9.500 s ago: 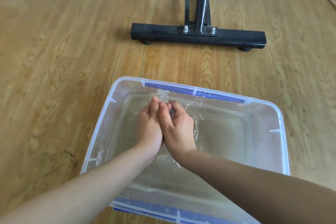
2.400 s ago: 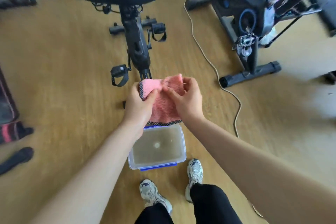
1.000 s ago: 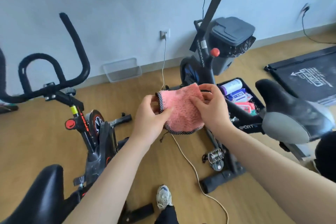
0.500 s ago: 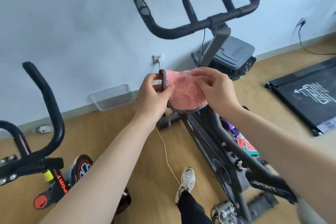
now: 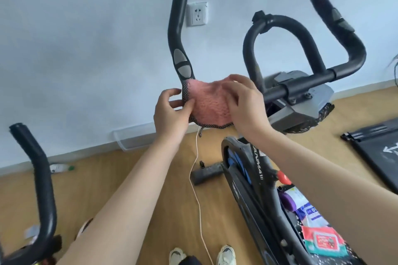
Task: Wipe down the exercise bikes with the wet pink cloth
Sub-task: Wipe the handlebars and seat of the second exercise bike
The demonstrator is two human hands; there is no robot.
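Head view: pink cloth [image 5: 206,106] spread between left hand [image 5: 170,114] and right hand [image 5: 247,109] fingers [image 5: 233,90].

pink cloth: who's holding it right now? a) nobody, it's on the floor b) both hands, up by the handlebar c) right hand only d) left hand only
b: the left hand pinches the dark edge of the pink cloth and the right hand grips its other side, by the handlebar.

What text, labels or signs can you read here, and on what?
"ANMA" plus upright strokes, white, its start unclear: black exercise-bike frame.
White arrow, no legible words: black floor mat.
Blue print on the white packet: too blurred to read.
Label on the red wipes pack: too blurred to read.
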